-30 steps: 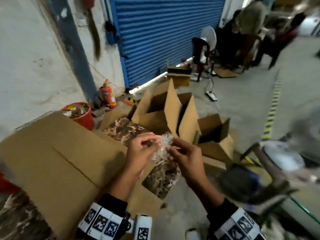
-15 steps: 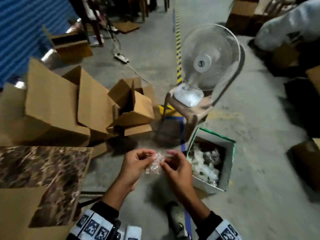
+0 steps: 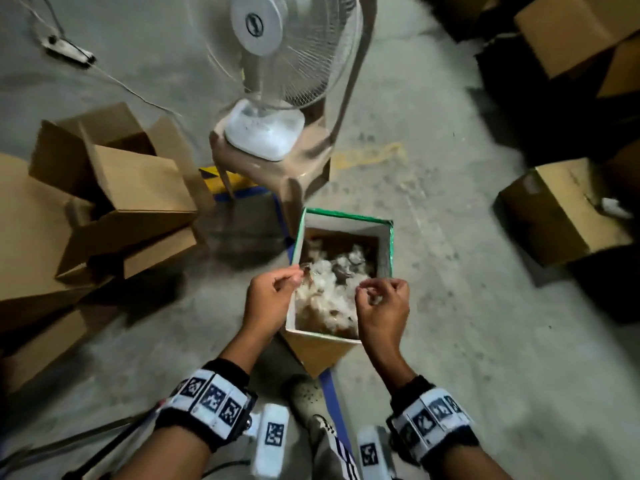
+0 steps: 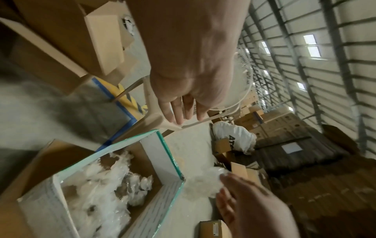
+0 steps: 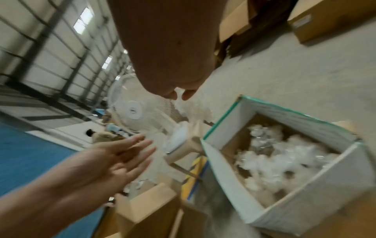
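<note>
Head view: right hand (image 3: 381, 306) and left hand (image 3: 272, 299) are both over the green-rimmed box (image 3: 346, 216) on the floor, in front of the fan (image 3: 256, 26). Wrist views settle the grip: right fingertips (image 5: 188, 94) pinch a crumpled clear plastic wad (image 4: 203, 182), held above the box near its rim. Left fingers (image 5: 130, 145) are straight and spread, holding nothing. Box is part full of the same crumpled film.

Handling, my read: wad is near weightless, soft, springy and slick, with no breakage risk. It'll re-expand and drift, more so if the fan's running (can't tell). A 2-finger pinch on any fold is enough. Release low inside the walls, not from height.

Writing: white sack (image 4: 234, 138) shows "AT", rest hidden. Fan hub has a logo, unreadable. Carton label (image 4: 215, 230) is too blurred. Wristbands (image 3: 211, 400) carry square black-and-white marker codes, no text.
</note>
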Available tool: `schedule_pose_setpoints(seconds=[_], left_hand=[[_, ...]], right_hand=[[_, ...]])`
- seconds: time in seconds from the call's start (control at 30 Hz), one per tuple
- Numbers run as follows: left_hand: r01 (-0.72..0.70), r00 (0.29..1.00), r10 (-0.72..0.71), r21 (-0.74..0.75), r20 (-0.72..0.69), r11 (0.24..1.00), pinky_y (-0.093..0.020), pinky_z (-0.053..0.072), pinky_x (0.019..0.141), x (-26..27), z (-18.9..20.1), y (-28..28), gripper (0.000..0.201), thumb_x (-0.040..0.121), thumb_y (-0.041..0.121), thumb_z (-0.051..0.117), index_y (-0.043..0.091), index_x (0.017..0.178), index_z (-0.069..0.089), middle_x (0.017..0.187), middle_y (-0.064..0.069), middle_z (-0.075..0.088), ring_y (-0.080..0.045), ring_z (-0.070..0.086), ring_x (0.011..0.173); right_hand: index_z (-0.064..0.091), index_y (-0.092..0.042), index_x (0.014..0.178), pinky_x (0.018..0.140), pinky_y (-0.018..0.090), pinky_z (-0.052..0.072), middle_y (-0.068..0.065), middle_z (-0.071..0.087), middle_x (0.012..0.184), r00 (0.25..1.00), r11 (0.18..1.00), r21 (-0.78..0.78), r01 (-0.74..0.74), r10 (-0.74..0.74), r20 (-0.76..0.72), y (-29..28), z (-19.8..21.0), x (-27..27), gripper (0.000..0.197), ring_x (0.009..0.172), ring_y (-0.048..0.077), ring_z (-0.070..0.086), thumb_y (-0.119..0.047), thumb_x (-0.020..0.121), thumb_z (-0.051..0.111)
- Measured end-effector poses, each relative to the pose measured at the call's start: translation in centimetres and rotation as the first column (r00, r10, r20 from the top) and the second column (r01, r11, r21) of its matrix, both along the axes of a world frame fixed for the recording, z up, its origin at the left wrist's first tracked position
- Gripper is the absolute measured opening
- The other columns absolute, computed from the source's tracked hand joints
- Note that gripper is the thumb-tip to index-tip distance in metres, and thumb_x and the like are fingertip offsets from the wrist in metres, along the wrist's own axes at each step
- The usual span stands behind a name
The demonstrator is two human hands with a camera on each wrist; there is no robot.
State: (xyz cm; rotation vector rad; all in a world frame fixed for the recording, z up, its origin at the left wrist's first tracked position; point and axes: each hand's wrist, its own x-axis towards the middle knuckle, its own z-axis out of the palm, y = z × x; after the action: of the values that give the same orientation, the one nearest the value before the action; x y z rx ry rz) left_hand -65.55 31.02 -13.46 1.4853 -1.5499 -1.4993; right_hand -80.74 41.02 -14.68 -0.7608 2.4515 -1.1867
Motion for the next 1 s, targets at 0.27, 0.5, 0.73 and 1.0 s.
schedule_pose_setpoints(seconds=[0.27, 0.5, 0.73, 1.0], left_hand=[[-0.004, 0.974, -0.001, 0.022, 0.228, 1.000, -0.030, 0.052, 0.091, 2.9, -6.2, -0.4, 0.015, 0.086, 0.005, 0.070, 0.012, 0.097, 0.077, 0.104, 0.000, 0.073, -0.012, 0.067, 0.097], [-0.090, 0.947, 0.112, -0.083, 0.301, 0.992, -0.015, 0.048, 0.086, 9.4, -1.4, -0.3, 0.017, 0.090, 0.009, 0.064, 0.019, 0.102, 0.072, 0.112, 0.006, 0.065, -0.007, 0.062, 0.100], [-0.230, 0.851, 0.399, -0.442, 0.340, 0.867, -0.028, 0.050, 0.089, 23.8, 11.3, 3.5, 0.016, 0.093, 0.013, 0.060, 0.016, 0.104, 0.072, 0.119, 0.002, 0.064, -0.013, 0.058, 0.110], [-0.405, 0.497, 0.814, -0.749, 0.301, 0.524, -0.027, 0.043, 0.097, 42.3, 25.2, 18.1, 0.020, 0.090, 0.017, 0.055, 0.010, 0.093, 0.074, 0.110, -0.002, 0.068, -0.023, 0.061, 0.104]], right_hand=[[0.070, -0.015, 0.110, 0.071, 0.026, 0.046, 0.011, 0.074, 0.097, 0.967, 0.885, 0.398, -0.241, 0.185, 0.175, -3.3, -12.3, -3.6, 0.033, 0.089, 0.031, 0.068, -0.004, 0.083, 0.055], [0.070, -0.017, 0.109, 0.086, 0.039, 0.054, 0.002, 0.072, 0.107, 0.894, 0.879, 0.168, -0.446, 0.430, 0.122, -5.7, -3.3, 3.8, 0.024, 0.097, 0.023, 0.068, -0.022, 0.088, 0.060], [0.070, -0.015, 0.098, 0.079, 0.030, 0.054, 0.003, 0.066, 0.118, 0.687, 0.677, -0.202, -0.708, 0.726, 0.026, -5.7, 10.9, 18.8, 0.023, 0.105, 0.020, 0.062, -0.028, 0.087, 0.055], [0.069, -0.017, 0.093, 0.074, 0.037, 0.056, -0.005, 0.064, 0.111, 0.255, 0.191, -0.462, -0.866, 0.963, -0.081, 0.3, 22.1, 38.9, 0.010, 0.100, 0.016, 0.063, -0.020, 0.090, 0.060]])
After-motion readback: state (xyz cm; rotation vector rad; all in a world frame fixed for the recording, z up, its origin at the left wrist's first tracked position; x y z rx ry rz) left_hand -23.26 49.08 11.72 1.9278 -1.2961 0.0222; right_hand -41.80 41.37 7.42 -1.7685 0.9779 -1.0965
